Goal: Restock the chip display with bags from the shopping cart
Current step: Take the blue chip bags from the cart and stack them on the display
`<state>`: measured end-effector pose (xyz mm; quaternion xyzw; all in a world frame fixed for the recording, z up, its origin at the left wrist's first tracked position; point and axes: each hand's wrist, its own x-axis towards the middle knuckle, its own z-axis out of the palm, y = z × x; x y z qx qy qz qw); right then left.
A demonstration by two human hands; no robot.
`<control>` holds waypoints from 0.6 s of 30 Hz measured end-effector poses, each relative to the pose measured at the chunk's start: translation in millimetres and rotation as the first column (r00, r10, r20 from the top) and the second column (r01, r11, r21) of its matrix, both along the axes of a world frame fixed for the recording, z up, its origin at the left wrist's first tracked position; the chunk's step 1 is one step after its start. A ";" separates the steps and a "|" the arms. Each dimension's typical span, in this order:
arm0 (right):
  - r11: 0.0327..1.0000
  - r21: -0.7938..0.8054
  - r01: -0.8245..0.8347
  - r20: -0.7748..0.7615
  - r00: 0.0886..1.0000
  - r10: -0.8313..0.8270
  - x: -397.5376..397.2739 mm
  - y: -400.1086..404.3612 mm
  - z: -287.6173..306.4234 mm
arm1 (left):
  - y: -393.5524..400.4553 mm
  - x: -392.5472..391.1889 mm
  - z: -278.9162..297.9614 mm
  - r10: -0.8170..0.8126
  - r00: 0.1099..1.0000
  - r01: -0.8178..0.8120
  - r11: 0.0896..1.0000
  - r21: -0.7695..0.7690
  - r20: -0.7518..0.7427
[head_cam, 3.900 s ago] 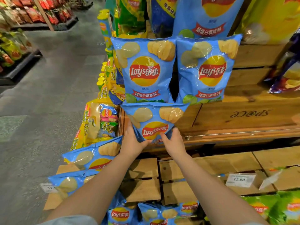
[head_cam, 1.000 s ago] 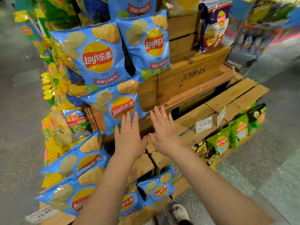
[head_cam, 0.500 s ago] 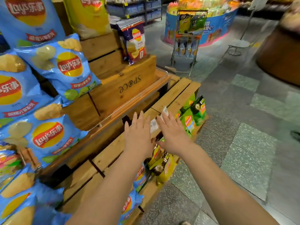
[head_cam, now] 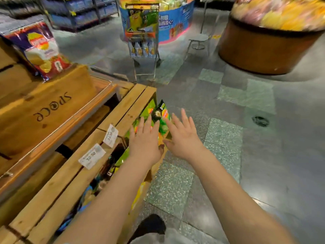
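Both my hands hover empty with fingers spread at the centre of the view: my left hand [head_cam: 145,140] and my right hand [head_cam: 182,136], side by side over the corner of the wooden chip display [head_cam: 52,110]. The shopping cart [head_cam: 143,41] stands farther down the aisle, up ahead, with green bags on top and blue bags in its lower basket. A purple-and-red chip bag [head_cam: 41,50] leans on a crate at upper left. Green chip bags [head_cam: 162,118] stand at the display's low corner, just beyond my fingers.
A wooden crate marked with letters [head_cam: 51,108] and price tags [head_cam: 91,155] line the display's steps. A large round brown display [head_cam: 267,43] stands at right, a blue round one [head_cam: 174,20] behind the cart. A stool [head_cam: 198,40] sits between them on grey tiled floor.
I have let go of the blue bag I set on the shelf. My view has swung right from the blue bags toward the cart; both hands stay empty and spread.
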<state>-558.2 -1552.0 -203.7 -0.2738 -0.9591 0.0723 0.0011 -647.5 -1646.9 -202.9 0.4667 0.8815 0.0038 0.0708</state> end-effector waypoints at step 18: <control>0.977 -0.058 0.207 0.042 0.978 -0.204 -78.2 304.5 -6.9 | 344.8 -100.4 -10.8 -0.222 0.975 0.222 0.975 0.020 -0.003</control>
